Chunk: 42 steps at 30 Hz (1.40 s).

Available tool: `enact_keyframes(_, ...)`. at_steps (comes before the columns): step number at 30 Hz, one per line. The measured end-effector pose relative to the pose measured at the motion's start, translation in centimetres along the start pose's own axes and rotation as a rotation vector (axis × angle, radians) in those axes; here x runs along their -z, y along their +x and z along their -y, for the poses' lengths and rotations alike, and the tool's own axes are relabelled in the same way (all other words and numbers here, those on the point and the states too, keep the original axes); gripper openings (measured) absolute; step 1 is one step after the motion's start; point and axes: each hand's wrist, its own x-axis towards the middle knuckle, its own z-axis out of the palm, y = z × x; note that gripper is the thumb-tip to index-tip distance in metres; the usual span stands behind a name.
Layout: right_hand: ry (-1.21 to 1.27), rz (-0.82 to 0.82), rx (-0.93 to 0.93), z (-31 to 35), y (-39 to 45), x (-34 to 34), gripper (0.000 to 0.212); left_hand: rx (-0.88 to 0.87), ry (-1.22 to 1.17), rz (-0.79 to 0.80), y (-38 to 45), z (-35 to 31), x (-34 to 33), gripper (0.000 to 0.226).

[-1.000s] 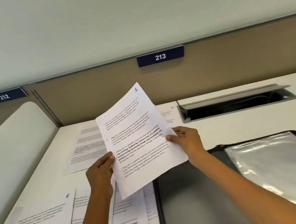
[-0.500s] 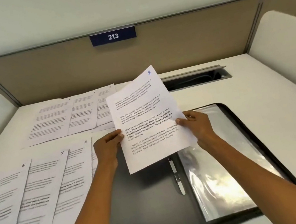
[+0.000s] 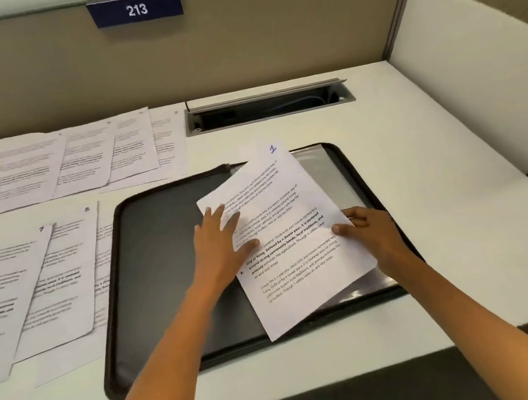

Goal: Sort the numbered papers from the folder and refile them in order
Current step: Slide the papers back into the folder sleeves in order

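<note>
My open left hand (image 3: 219,241) presses flat on the white printed sheet marked 1 (image 3: 291,240), my right hand (image 3: 369,231) pinching its edge above the open black zip folder (image 3: 160,251).

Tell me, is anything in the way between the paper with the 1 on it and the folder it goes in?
Nothing visible is. The paper marked 1 is already over the open folder, above its clear plastic sleeve. The left hand lies flat on it and the right hand pinches its edge.
</note>
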Motion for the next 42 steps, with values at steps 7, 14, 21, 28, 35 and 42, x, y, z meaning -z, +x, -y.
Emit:
enact_keyframes(7,-0.760,-0.197,0.328,-2.5,-1.4,3.4,0.038,-0.100,0.168,0.230,-1.8,-3.0,-2.7,0.082)
enact_keyframes(14,-1.248,-0.067,0.746,-2.4,0.4,0.0,0.058,-0.162,0.086,0.208,-5.4,-6.3,-4.4,0.081)
enact_keyframes(21,-1.271,0.203,0.467,-4.6,-0.3,-1.6,0.115,-0.169,-0.010,0.121,-7.6,-7.5,-4.8,0.054)
enact_keyframes(28,-1.240,0.410,0.610,-6.5,-4.1,1.6,0.083,-0.104,-0.065,-0.048,-3.2,-6.1,-2.9,0.027)
enact_keyframes(35,-1.252,0.429,0.791,-8.4,-6.1,3.1,0.058,-0.197,-0.046,0.348,-0.6,-7.4,-2.6,0.045)
enact_keyframes(42,-1.248,0.459,0.866,-8.2,-6.7,3.4,0.055,-0.219,-0.031,0.366,-0.4,-7.6,-3.0,0.070)
